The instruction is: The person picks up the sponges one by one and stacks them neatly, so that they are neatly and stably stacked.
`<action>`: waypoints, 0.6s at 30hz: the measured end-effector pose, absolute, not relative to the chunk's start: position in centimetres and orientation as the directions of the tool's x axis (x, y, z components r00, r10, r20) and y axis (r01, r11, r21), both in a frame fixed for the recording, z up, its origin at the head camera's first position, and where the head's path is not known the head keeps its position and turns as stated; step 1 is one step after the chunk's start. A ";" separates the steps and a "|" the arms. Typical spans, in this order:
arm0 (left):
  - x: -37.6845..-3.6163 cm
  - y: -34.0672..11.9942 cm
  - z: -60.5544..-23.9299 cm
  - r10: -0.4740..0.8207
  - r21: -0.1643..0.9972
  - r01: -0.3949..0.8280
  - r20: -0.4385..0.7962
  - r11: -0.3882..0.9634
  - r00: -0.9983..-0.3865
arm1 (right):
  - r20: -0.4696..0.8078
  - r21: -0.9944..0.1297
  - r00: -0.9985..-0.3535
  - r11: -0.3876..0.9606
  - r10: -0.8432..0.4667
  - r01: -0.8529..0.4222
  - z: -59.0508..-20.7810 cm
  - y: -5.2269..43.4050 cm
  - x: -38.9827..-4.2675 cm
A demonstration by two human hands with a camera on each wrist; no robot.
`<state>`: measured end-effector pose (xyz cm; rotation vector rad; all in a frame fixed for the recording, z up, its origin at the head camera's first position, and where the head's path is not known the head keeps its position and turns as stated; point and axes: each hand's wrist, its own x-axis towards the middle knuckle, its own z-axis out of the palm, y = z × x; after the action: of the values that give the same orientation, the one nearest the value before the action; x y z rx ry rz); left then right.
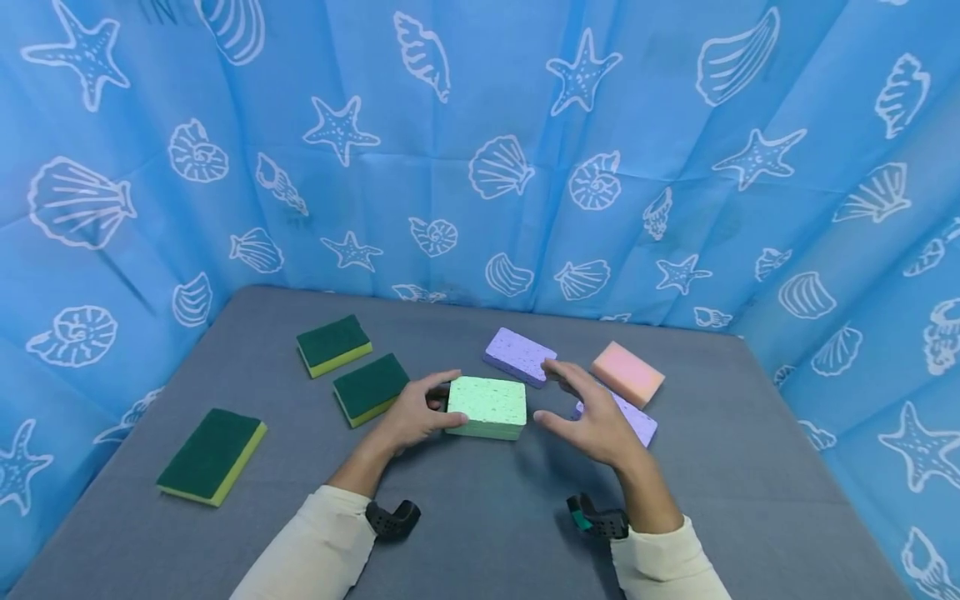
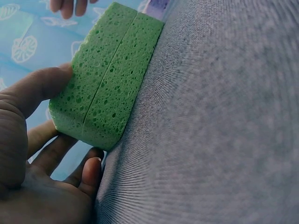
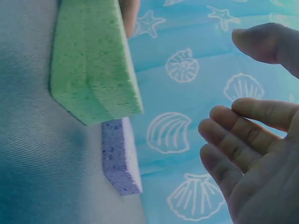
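1. The step in hand looks like steadying or taking up the stack of two light green sponges (image 1: 487, 407), which lies flat near the middle of the grey worktop (image 1: 735, 467). The left wrist view shows one green sponge on top of the other, their edges fairly even.
2. The left hand (image 1: 415, 414) holds the stack at its left end: the thumb lies against the near side and the fingers curl round the far side, so the grip is narrow and closed on the sponges.
3. The right hand (image 1: 592, 417) hovers just right of the stack, apart from it, fingers spread wide and relaxed, holding nothing.
4. To do the step well, the person should probably bring the right hand against the free right end, opposite the left, and press lightly on both layers together. Soft sponge gives under force, and the upper piece could slide off the lower.
5. A purple sponge (image 1: 519, 355) lies just behind the stack, and another purple sponge (image 1: 637, 421) is partly hidden under the right hand, so the approach is best kept low and direct so as not to nudge either.
6. A pink sponge (image 1: 627, 373) lies further right, and three dark green scouring sponges lie well to the left.
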<state>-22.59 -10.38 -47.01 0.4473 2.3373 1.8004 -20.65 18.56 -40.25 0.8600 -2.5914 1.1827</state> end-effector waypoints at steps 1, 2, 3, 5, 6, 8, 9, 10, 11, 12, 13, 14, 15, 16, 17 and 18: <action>-22.6 -10.4 -47.0 0.327 0.962 0.139 0.057 0.234 -0.943 | 0.379 -0.639 -0.819 0.518 -0.431 -0.569 -40.1 18.7 -20.5; -22.6 -10.4 -47.0 0.328 0.962 0.141 0.058 0.235 -0.943 | 0.385 -0.636 -0.818 0.519 -0.428 -0.571 -39.9 18.8 -20.5; -22.6 -10.4 -47.1 0.328 0.962 0.141 0.059 0.234 -0.943 | 0.393 -0.632 -0.817 0.521 -0.423 -0.574 -39.8 18.9 -20.4; -22.6 -10.3 -47.1 0.327 0.962 0.144 0.061 0.234 -0.943 | 0.402 -0.625 -0.817 0.528 -0.412 -0.574 -39.6 19.3 -20.1; -22.6 -10.3 -47.1 0.324 0.961 0.143 0.061 0.235 -0.944 | 0.406 -0.622 -0.819 0.534 -0.405 -0.573 -39.5 19.6 -20.0; -22.7 -10.2 -47.1 0.321 0.961 0.143 0.061 0.236 -0.945 | 0.411 -0.616 -0.826 0.551 -0.385 -0.563 -39.4 20.1 -19.7; -22.7 -10.2 -47.1 0.319 0.961 0.143 0.062 0.236 -0.946 | 0.415 -0.615 -0.829 0.556 -0.376 -0.560 -39.3 20.4 -19.6; -22.7 -10.2 -47.1 0.316 0.961 0.141 0.060 0.238 -0.947 | 0.418 -0.616 -0.831 0.557 -0.368 -0.557 -39.2 20.6 -19.5; -22.7 -10.2 -47.1 0.315 0.961 0.139 0.059 0.239 -0.947 | 0.422 -0.616 -0.832 0.560 -0.359 -0.554 -39.2 20.9 -19.4; -22.7 -10.2 -47.1 0.315 0.961 0.140 0.060 0.239 -0.947 | 0.426 -0.616 -0.834 0.562 -0.351 -0.551 -39.1 21.2 -19.3; -22.7 -10.2 -47.2 0.317 0.961 0.140 0.060 0.237 -0.947 | 0.429 -0.617 -0.835 0.563 -0.345 -0.550 -39.1 21.5 -19.3; -22.7 -10.2 -47.1 0.317 0.961 0.140 0.060 0.237 -0.946 | 0.435 -0.618 -0.833 0.560 -0.341 -0.552 -39.1 21.8 -19.2; -22.7 -10.2 -47.2 0.318 0.961 0.142 0.062 0.236 -0.946 | 0.439 -0.620 -0.832 0.556 -0.338 -0.553 -39.0 22.1 -19.1; -22.7 -10.3 -47.1 0.317 0.962 0.140 0.060 0.237 -0.947 | 0.441 -0.627 -0.833 0.550 -0.333 -0.551 -39.0 22.4 -19.1; -22.7 -10.3 -47.1 0.317 0.962 0.140 0.060 0.236 -0.946 | 0.443 -0.628 -0.835 0.552 -0.326 -0.548 -39.0 22.7 -19.0; -22.8 -10.3 -47.1 0.317 0.961 0.142 0.062 0.236 -0.947 | 0.444 -0.629 -0.837 0.555 -0.318 -0.545 -38.9 23.0 -18.9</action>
<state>-22.76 -10.29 -47.15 0.4396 2.3509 1.8041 -18.93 23.02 -38.94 0.7160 -2.5131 1.1594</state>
